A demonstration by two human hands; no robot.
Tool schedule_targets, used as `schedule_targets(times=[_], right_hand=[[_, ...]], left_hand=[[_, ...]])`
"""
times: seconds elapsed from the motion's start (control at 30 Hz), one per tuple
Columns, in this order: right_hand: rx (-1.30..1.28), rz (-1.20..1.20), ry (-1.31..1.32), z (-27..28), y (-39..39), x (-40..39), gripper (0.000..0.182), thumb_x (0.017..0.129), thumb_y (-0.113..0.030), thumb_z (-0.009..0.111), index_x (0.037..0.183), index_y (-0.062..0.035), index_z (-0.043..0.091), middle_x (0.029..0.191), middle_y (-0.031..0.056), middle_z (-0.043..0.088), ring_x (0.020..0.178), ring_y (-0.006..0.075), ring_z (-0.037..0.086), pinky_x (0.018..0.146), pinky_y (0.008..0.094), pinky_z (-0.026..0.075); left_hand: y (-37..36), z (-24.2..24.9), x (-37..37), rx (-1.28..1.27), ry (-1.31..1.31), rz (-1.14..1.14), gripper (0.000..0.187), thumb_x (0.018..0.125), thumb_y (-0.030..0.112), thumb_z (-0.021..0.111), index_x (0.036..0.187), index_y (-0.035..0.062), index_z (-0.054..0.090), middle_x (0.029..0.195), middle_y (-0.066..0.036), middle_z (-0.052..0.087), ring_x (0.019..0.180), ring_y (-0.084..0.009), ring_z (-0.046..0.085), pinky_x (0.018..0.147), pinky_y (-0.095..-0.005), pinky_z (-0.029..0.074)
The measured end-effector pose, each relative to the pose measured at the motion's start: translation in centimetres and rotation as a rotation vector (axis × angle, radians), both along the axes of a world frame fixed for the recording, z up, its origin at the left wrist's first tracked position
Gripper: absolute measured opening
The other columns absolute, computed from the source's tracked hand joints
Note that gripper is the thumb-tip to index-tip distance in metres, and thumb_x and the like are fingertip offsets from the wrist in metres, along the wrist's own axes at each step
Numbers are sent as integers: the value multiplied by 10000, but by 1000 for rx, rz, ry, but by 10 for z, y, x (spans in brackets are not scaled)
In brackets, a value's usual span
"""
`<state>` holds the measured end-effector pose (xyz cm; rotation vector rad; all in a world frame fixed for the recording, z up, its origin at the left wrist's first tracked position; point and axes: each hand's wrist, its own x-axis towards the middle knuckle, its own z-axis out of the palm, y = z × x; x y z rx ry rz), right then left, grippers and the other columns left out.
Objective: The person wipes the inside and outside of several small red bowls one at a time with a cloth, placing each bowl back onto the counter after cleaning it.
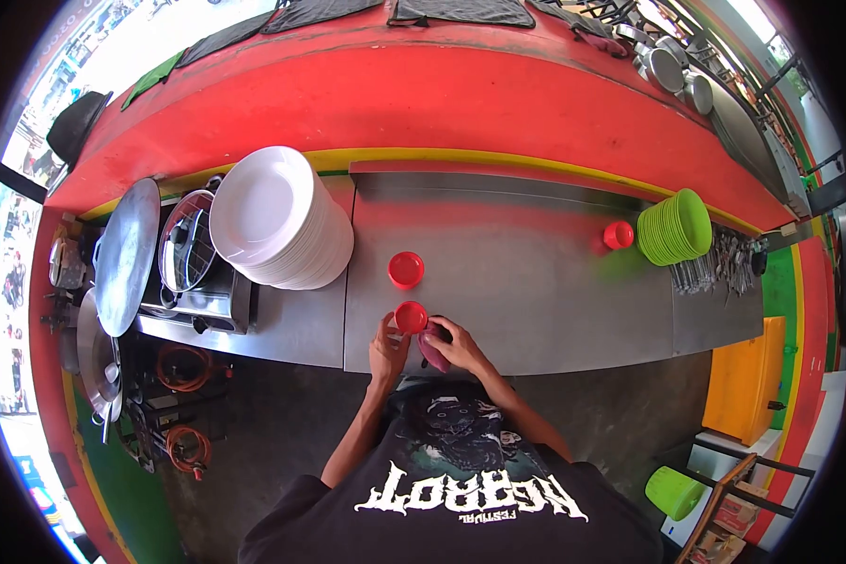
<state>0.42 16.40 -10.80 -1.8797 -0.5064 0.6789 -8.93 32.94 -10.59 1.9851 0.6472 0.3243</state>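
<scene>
My left hand (388, 352) is closed around the left side of a small red bowl (411, 317) near the front edge of the steel counter (526, 310). A maroon cloth (433, 350) is gripped in my right hand (457, 345), whose fingers reach the bowl's right side. Just beyond the held bowl, a second red bowl (406, 271) sits on the counter. Farther right, another red bowl or small stack of them (618, 235) stands beside a leaning stack of green bowls (677, 227).
Left of the bowls rises a tall stack of white plates (277, 221), next to a stove (202, 305) with pans. Cutlery (719, 263) lies at the right end. A red ledge (423, 94) runs along the back. A green bucket (673, 493) is at lower right.
</scene>
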Motion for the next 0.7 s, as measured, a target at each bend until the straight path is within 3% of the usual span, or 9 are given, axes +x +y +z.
schedule_targets(times=[0.3,0.4,0.5,0.6,0.7], right_hand=[[-99,-93,73,2,11,2,410,928,-394,667,1170,-63,648,1092,156,700,1035,260,667,894,367,502],[-69,-115,25,-7,12,1,457,905,-493,655,1131,-96,652,1066,168,700,1001,317,680,848,397,517],[-41,-126,16,-14,9,2,423,922,-455,650,1119,-81,653,1060,164,702,1003,315,679,856,388,514],[72,-143,-34,-20,2,4,378,945,-399,640,1092,-51,656,1017,148,708,956,258,682,840,371,511],[-6,-83,88,-9,-11,10,351,973,-345,621,1093,-17,654,967,97,703,898,151,635,830,309,498]], left_hand=[[7,-6,6,-5,30,-27,524,804,123,768,1286,73,568,792,-113,700,654,-222,705,565,-336,544],[7,5,6,47,26,-50,493,815,122,758,1268,69,572,789,-114,700,654,-218,704,566,-336,541],[7,18,10,18,-21,-87,421,846,118,735,1231,58,575,790,-113,701,650,-214,701,564,-330,536],[8,28,15,-81,-62,-185,326,883,128,706,1174,58,576,758,-106,692,660,-201,698,584,-329,531],[1,40,20,-212,-110,-301,268,906,151,692,1126,52,574,730,-88,683,659,-162,678,602,-321,519]])
